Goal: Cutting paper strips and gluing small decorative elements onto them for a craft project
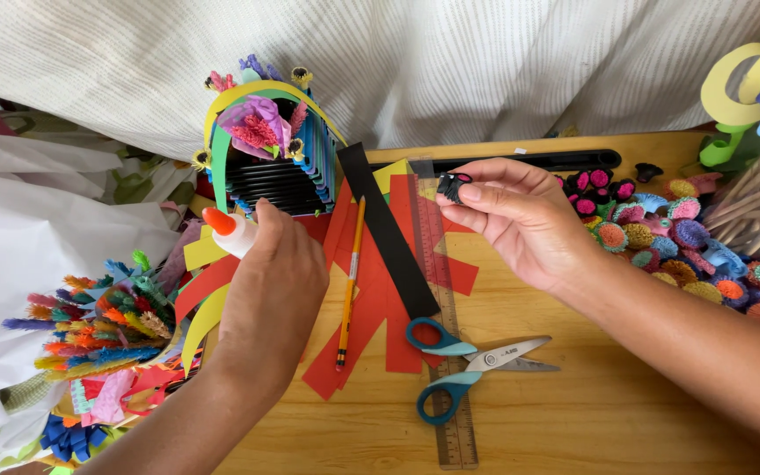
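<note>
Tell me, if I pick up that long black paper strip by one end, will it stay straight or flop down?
The black strip would probably droop, since it looks thin and long like the red paper strips under it. It likely weighs very little. Lying flat, partly on a clear ruler, it could slide easily if nudged and would not roll.

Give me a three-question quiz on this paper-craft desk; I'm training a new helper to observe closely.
1. True or false: the left hand grips a white glue bottle with an orange cap.
2. What does the right hand pinch?
3. The blue-handled scissors lie on: A) clear plastic ruler B) white cloth

Key: 1 true. 2 A small black rolled-paper piece. 3 A.
</note>
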